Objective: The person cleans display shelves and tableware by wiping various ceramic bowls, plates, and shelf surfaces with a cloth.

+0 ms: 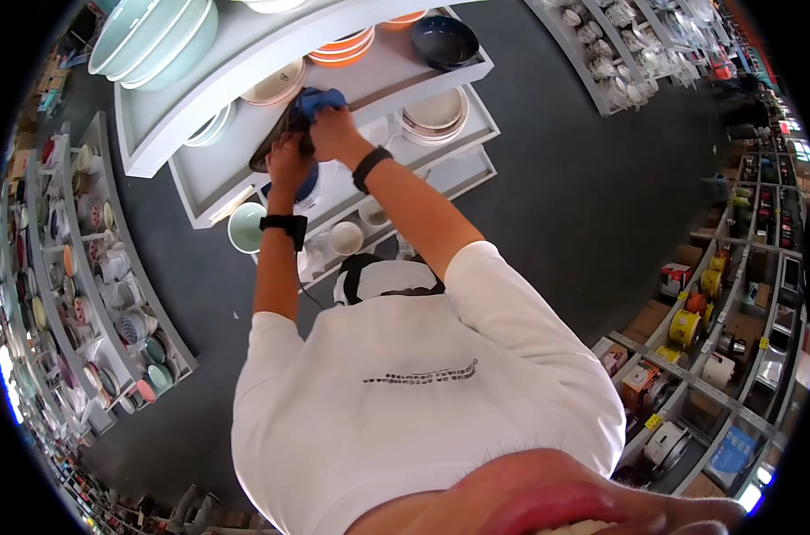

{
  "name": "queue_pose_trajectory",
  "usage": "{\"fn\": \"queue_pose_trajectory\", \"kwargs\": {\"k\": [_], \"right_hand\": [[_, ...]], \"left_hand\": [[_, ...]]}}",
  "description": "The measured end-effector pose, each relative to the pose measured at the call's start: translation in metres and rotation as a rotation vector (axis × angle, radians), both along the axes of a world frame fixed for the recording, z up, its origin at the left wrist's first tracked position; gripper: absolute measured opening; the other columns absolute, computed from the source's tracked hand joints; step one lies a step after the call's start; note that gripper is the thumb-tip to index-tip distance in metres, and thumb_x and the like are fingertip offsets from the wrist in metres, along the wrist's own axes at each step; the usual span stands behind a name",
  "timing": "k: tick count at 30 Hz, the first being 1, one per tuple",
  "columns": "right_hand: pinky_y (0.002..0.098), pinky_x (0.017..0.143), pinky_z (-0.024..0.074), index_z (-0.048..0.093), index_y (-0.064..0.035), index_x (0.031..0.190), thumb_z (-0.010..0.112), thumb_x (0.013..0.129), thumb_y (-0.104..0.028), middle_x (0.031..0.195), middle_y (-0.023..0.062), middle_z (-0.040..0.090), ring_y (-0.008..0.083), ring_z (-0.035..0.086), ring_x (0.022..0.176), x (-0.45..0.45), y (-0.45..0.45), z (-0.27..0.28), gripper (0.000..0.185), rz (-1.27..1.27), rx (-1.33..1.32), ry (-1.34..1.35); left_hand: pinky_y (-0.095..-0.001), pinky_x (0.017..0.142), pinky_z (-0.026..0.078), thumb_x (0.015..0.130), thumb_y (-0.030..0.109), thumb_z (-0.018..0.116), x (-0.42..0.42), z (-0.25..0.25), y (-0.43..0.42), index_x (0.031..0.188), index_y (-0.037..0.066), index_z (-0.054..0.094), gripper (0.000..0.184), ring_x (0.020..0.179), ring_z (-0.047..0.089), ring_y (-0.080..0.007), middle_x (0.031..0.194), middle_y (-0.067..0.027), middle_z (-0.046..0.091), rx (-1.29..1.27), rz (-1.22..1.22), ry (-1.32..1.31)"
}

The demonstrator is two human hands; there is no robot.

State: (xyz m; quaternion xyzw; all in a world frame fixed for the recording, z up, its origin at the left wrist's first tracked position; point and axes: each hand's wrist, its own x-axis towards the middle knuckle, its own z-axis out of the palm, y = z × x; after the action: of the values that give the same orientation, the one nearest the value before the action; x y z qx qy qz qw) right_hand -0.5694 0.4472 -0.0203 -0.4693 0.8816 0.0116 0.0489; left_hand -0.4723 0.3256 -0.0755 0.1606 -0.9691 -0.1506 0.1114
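My right hand (pixel 335 134) is closed on a crumpled blue cloth (pixel 320 100), which lies against a dark, elongated dish (pixel 267 152). Just left of it and a little nearer to me, my left hand (pixel 287 162) grips the near side of the same dish. The dish is over the grey shelf (pixel 200 174), and the hands cover much of its right part. A dark blue round dish (pixel 308 185) shows below and between my wrists.
Orange bowls (pixel 342 52), a dark round dish (pixel 445 43) and cream bowls (pixel 436 116) stand on the shelves. Large pale green bowls (pixel 168 45) are at upper left, a green bowl (pixel 246 228) lower down. Stocked racks (pixel 111 294) line both sides.
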Motion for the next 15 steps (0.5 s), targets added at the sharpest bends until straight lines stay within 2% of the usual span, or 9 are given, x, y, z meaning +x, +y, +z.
{"fn": "queue_pose_trajectory", "kwargs": {"k": [3,5,6,7,9,11,12,14,15], "right_hand": [[0.0528,0.098,0.0451,0.075,-0.0145,0.103,0.068,0.075,-0.039,0.118,0.0075,0.066,0.0265,0.060,0.115,-0.010,0.004,-0.014,0.038,-0.005,0.028,0.076],[0.0561,0.102,0.0400,0.075,-0.0151,0.106,0.067,0.075,-0.035,0.125,0.0058,0.064,0.0251,0.057,0.122,-0.038,0.028,0.004,0.038,-0.087,0.073,-0.108],[0.0568,0.102,0.0395,0.073,-0.0154,0.106,0.067,0.074,-0.035,0.123,0.0044,0.066,0.0233,0.058,0.122,-0.054,0.043,-0.002,0.038,-0.116,0.059,-0.056],[0.0585,0.102,0.0392,0.072,-0.0168,0.110,0.064,0.079,-0.034,0.124,0.0035,0.065,0.0238,0.058,0.123,-0.067,0.059,0.000,0.036,-0.128,0.091,-0.016],[0.0530,0.107,0.0366,0.070,-0.0191,0.110,0.051,0.094,-0.022,0.126,0.0036,0.065,0.0226,0.056,0.125,-0.091,0.095,-0.002,0.026,-0.267,0.162,0.069],[0.0433,0.104,0.0395,0.071,-0.0187,0.111,0.050,0.096,-0.023,0.119,0.0040,0.066,0.0213,0.058,0.120,-0.096,0.112,-0.012,0.026,-0.320,0.146,0.232],[0.0406,0.102,0.0406,0.073,-0.0173,0.105,0.051,0.095,-0.023,0.114,0.0034,0.068,0.0212,0.059,0.117,-0.092,0.115,-0.012,0.024,-0.313,0.092,0.303],[0.0415,0.103,0.0405,0.075,-0.0162,0.100,0.052,0.094,-0.022,0.113,0.0051,0.069,0.0217,0.060,0.117,-0.087,0.110,-0.011,0.024,-0.330,0.116,0.280],[0.0415,0.103,0.0405,0.075,-0.0162,0.100,0.052,0.094,-0.022,0.113,0.0051,0.069,0.0217,0.060,0.117,-0.083,0.106,-0.012,0.024,-0.355,0.116,0.276]], "left_hand": [[-0.0514,0.088,0.052,0.081,0.024,0.073,-0.011,-0.010,-0.008,0.121,0.016,0.065,0.042,0.108,0.063,-0.0345,0.116,-0.0067,0.065,0.084,-0.133,-0.041],[-0.0488,0.089,0.052,0.083,0.013,0.068,-0.015,-0.010,0.001,0.124,0.015,0.064,0.041,0.106,0.063,-0.0364,0.116,-0.0093,0.065,0.086,-0.207,0.057],[-0.0483,0.089,0.053,0.085,0.013,0.065,-0.025,-0.013,0.009,0.125,0.015,0.064,0.041,0.106,0.064,-0.0364,0.119,-0.0102,0.065,0.154,-0.267,0.085],[-0.0478,0.088,0.053,0.086,0.013,0.063,-0.039,-0.018,0.018,0.126,0.016,0.064,0.040,0.107,0.064,-0.0364,0.122,-0.0110,0.065,0.218,-0.328,0.109],[-0.0469,0.087,0.054,0.091,0.022,0.058,-0.089,-0.032,0.056,0.126,0.018,0.064,0.036,0.104,0.066,-0.0363,0.120,-0.0140,0.067,0.264,-0.410,0.267],[-0.0490,0.086,0.054,0.094,0.030,0.053,-0.106,0.009,0.086,0.125,0.019,0.064,0.034,0.099,0.068,-0.0379,0.112,-0.0167,0.070,0.400,-0.306,0.114],[-0.0490,0.086,0.054,0.094,0.030,0.053,-0.112,0.013,0.089,0.125,0.019,0.064,0.034,0.099,0.068,-0.0379,0.112,-0.0167,0.070,0.401,-0.319,0.106],[-0.0517,0.084,0.053,0.095,0.033,0.052,-0.127,0.009,0.091,0.121,0.019,0.064,0.032,0.095,0.067,-0.0410,0.104,-0.0178,0.071,0.562,-0.228,0.039],[-0.0529,0.083,0.054,0.095,0.033,0.052,-0.126,0.002,0.087,0.117,0.015,0.065,0.031,0.094,0.067,-0.0419,0.105,-0.0176,0.071,0.513,-0.272,0.143]]}}
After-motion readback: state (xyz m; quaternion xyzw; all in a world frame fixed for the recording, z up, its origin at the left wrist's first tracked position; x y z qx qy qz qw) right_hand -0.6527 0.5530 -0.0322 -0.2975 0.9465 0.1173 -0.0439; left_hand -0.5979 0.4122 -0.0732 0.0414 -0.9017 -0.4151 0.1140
